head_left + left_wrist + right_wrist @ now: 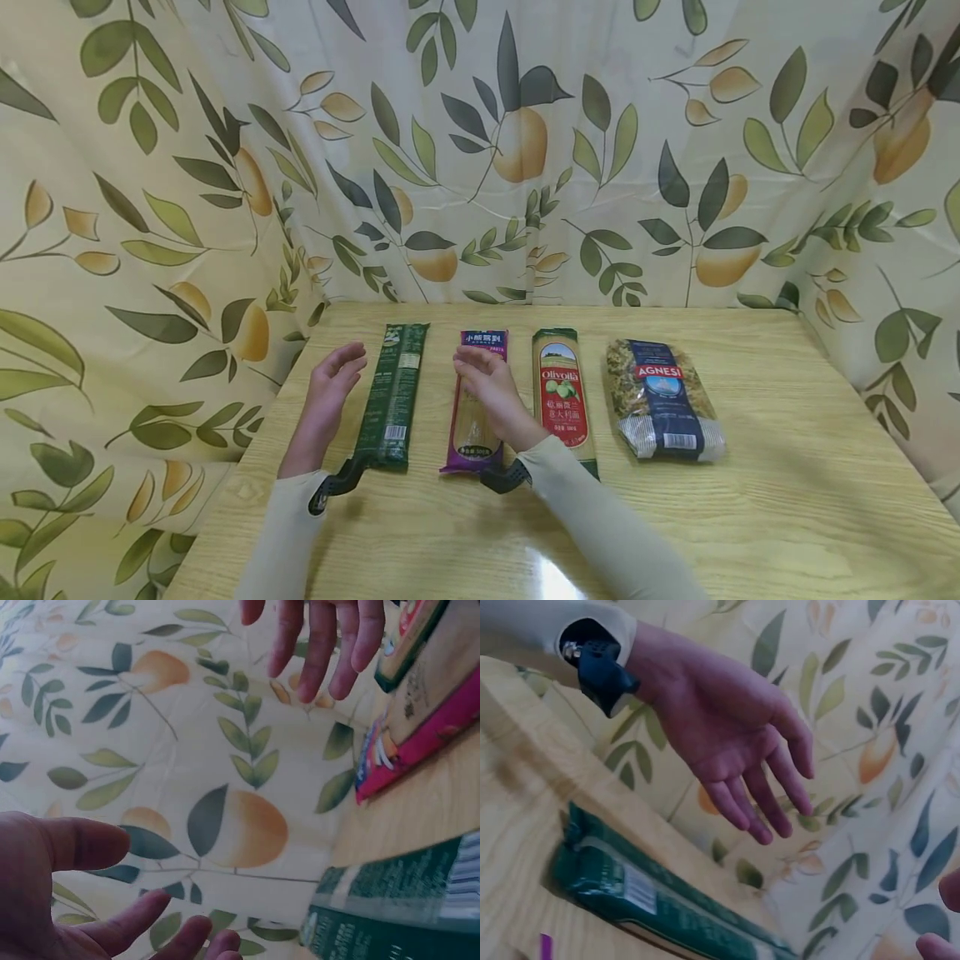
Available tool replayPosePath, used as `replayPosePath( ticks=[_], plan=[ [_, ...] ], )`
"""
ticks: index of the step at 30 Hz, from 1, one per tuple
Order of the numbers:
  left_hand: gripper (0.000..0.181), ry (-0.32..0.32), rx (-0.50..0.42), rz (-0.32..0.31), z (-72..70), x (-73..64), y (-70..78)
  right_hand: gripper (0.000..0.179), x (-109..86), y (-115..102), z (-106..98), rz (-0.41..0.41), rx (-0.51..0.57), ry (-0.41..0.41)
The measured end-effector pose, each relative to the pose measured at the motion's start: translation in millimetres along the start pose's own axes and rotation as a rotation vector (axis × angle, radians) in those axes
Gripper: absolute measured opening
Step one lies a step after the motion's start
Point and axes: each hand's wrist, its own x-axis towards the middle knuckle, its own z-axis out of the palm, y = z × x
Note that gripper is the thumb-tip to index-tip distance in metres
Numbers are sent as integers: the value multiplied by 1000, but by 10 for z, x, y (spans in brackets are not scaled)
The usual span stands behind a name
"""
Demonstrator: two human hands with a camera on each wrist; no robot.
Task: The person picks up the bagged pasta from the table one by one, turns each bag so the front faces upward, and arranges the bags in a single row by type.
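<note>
My left hand (335, 379) hovers at the left of a dark green packet (392, 392), its fingers loosely bent with nothing in them. Over a purple-edged pasta packet (474, 417) hangs my right hand (491, 387), also holding nothing and hiding part of that packet. In the right wrist view the left hand (724, 742) shows its palm, fingers spread, above the green packet (645, 892). Seen from the left wrist, the right hand's fingers (321, 645) point downward. To the right lies a red-labelled Olivoilà spaghetti packet (561, 383).
A clear and blue Agnesi pasta bag (663, 400) lies at the right end of the row on the wooden table (795, 500). A curtain (480, 225) with leaf and fruit print stands behind the table and along both sides.
</note>
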Motion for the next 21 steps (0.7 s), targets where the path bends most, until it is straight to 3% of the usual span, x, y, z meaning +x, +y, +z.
replayPosePath(
  ticks=[11, 21],
  plan=[
    [54, 25, 66, -101, -75, 44, -387, 40, 34, 242, 154, 115, 31, -41],
    [61, 4, 121, -203, -38, 25, -564, 49, 35, 437, 311, 201, 65, -106]
  ],
)
